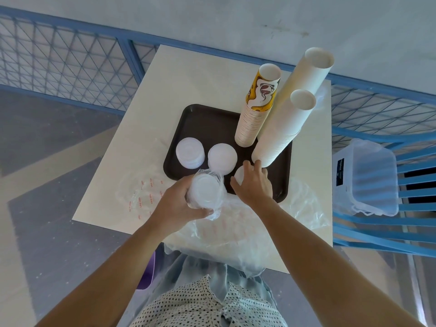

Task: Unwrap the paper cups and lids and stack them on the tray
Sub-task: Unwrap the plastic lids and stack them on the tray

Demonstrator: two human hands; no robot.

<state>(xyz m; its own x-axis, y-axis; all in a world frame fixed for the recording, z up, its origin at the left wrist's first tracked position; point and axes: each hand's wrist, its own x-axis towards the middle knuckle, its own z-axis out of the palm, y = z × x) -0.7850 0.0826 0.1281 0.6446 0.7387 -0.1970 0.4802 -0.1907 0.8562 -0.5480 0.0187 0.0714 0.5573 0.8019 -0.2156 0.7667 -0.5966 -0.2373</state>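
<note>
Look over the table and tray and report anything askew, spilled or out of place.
Nothing is spilled or damaged. Loose plastic wrappers clutter the table: one left of the tray, a larger one draped over the near edge. The tall cup stacks seem to lean right, though the wide lens may cause that.

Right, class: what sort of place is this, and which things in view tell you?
Probably a café or canteen prep corner: tall paper cup stacks and lid stacks on a brown serving tray, beside blue mesh fencing.
</note>
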